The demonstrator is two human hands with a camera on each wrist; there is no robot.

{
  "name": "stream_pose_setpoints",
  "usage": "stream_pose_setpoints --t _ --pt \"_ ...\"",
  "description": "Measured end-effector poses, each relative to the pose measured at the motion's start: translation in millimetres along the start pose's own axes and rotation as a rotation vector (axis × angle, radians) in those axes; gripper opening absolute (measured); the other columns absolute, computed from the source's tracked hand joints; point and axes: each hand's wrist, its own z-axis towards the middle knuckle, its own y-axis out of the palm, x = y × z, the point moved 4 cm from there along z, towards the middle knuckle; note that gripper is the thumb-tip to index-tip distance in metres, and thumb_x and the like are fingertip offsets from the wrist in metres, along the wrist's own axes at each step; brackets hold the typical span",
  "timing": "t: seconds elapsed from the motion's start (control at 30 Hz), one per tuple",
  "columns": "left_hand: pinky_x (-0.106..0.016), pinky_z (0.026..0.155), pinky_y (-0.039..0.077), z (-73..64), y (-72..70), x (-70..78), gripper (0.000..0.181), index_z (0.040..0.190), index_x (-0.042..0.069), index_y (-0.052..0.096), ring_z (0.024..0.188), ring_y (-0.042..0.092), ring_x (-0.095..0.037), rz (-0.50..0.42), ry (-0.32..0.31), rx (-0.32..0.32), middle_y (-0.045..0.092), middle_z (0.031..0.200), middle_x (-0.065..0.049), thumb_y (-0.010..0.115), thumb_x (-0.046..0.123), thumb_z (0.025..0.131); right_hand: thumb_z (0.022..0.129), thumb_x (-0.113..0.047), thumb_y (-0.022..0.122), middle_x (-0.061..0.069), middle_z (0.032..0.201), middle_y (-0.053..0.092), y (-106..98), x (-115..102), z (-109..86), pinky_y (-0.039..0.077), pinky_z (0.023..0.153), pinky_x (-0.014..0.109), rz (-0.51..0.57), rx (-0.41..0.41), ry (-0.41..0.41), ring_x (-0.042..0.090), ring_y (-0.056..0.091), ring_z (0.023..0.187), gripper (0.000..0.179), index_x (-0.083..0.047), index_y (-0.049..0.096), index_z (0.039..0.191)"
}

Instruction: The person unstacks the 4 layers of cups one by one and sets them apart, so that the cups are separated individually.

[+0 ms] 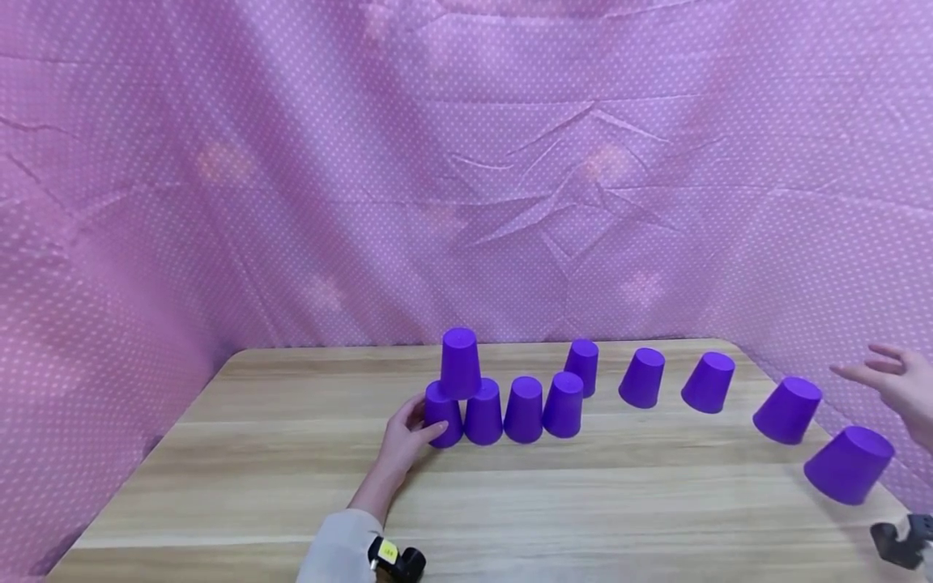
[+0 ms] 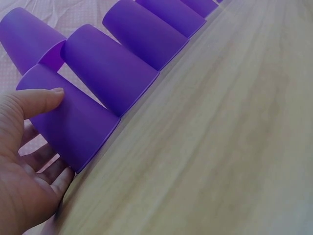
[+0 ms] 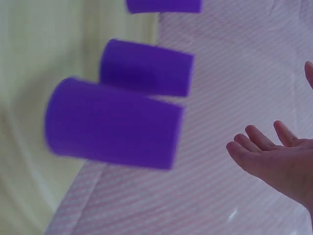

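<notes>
My left hand (image 1: 405,437) holds the leftmost purple cup (image 1: 443,417) of a front row, thumb on its near side and fingers behind it. This cup stands upside down on the table. Another upside-down cup (image 1: 460,364) rests across its top and that of the neighbouring cup (image 1: 483,413). Two more cups, a middle one (image 1: 523,411) and a right-hand one (image 1: 564,406), continue the row. At the far right my right hand (image 1: 900,385) is in the air with fingers extended, touching nothing, beyond the nearest right-hand cup (image 1: 849,465) and the cup behind it (image 1: 787,410).
Further upside-down cups stand apart in a curve toward the right: one behind the row (image 1: 582,368), another (image 1: 642,378) and a third (image 1: 709,382). A wooden table (image 1: 554,518) carries them all. Pink dotted cloth (image 1: 466,162) hangs around its back and sides.
</notes>
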Motion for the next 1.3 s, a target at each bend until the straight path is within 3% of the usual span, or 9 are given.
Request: stream_pose_setpoints --t 0.07,0.13,0.23,0.37,0.53,0.73,0.87,1.13,1.3 --pt "-0.038 0.093 0.034 -0.1 0.2 -1.0 0.056 0.123 -0.004 0.042 0.108 0.043 -0.033 0.005 -0.007 0.002 0.047 0.115 -0.024 0.066 0.001 0.072 0.086 -0.024 0.052 0.035 0.130 0.017 12 -53 -21.7 0.022 0.095 0.054 0.008 -0.039 -0.003 0.040 0.020 0.120 0.074 -0.001 0.003 0.137" --pt "-0.038 0.093 0.034 -0.2 0.2 -1.4 0.056 0.123 -0.003 0.042 0.108 0.043 -0.033 0.009 -0.014 0.006 0.047 0.115 -0.023 0.066 0.002 0.072 0.087 -0.026 0.049 0.038 0.131 0.006 23 -90 -35.3 0.014 0.095 0.057 -0.013 -0.068 -0.023 0.041 0.010 0.122 0.076 0.007 -0.001 0.133" --pt "-0.038 0.093 0.034 0.2 0.0 -1.9 0.056 0.122 -0.003 0.043 0.108 0.043 -0.033 0.010 -0.012 0.009 0.048 0.114 -0.022 0.066 0.002 0.072 0.089 -0.025 0.047 0.037 0.132 0.005 33 -118 -38.2 0.014 0.096 0.054 -0.017 -0.118 -0.062 0.040 0.010 0.123 0.074 0.009 -0.002 0.132" --pt "-0.038 0.093 0.034 1.0 -0.5 -1.5 0.055 0.122 -0.004 0.043 0.107 0.043 -0.033 0.002 -0.001 0.011 0.048 0.113 -0.022 0.066 0.001 0.072 0.089 -0.025 0.047 0.031 0.135 0.008 46 -134 -28.0 0.012 0.099 0.048 0.030 -0.163 -0.092 0.036 0.011 0.124 0.073 0.006 -0.002 0.133" --pt "-0.037 0.093 0.034 1.5 -0.5 -1.3 0.055 0.121 -0.005 0.043 0.106 0.043 -0.033 -0.003 0.014 0.010 0.048 0.113 -0.023 0.066 0.000 0.072 0.088 -0.027 0.049 0.019 0.131 0.027 74 -156 -22.7 0.025 0.097 0.043 0.020 -0.201 -0.124 0.012 0.037 0.108 0.072 0.004 0.004 0.135" --pt "-0.037 0.093 0.034 0.8 0.1 -1.3 0.055 0.121 -0.005 0.043 0.107 0.043 -0.032 -0.016 0.007 -0.001 0.048 0.114 -0.023 0.066 0.000 0.072 0.088 -0.026 0.049 0.030 0.128 0.026 124 -183 -27.3 0.025 0.093 0.054 0.113 -0.279 -0.178 0.013 0.044 0.099 0.070 0.007 0.009 0.133" --pt "-0.038 0.094 0.034 0.1 -0.4 -1.3 0.056 0.122 -0.005 0.042 0.107 0.043 -0.033 -0.019 0.003 -0.003 0.047 0.115 -0.023 0.066 0.001 0.072 0.087 -0.022 0.051 0.030 0.125 0.031 154 -194 -28.6 0.026 0.093 0.053 0.175 -0.300 -0.215 0.001 0.042 0.090 0.067 0.009 0.013 0.132" --pt "-0.037 0.091 0.036 0.2 2.2 -1.6 0.054 0.120 -0.004 0.045 0.103 0.046 -0.031 -0.018 0.013 0.010 0.051 0.110 -0.021 0.066 -0.001 0.070 0.085 -0.021 0.055 0.029 0.127 0.030 198 -203 -37.8 0.021 0.097 0.051 0.264 -0.367 -0.216 0.038 0.032 0.113 0.067 0.006 0.017 0.132" --pt "-0.038 0.091 0.036 0.4 0.5 -1.0 0.055 0.120 -0.005 0.044 0.103 0.046 -0.031 -0.006 0.015 0.017 0.051 0.110 -0.021 0.066 -0.001 0.070 0.085 -0.014 0.054 0.029 0.127 0.031 223 -212 -43.7 0.022 0.097 0.048 0.318 -0.406 -0.224 0.041 0.033 0.112 0.062 0.006 0.020 0.132"
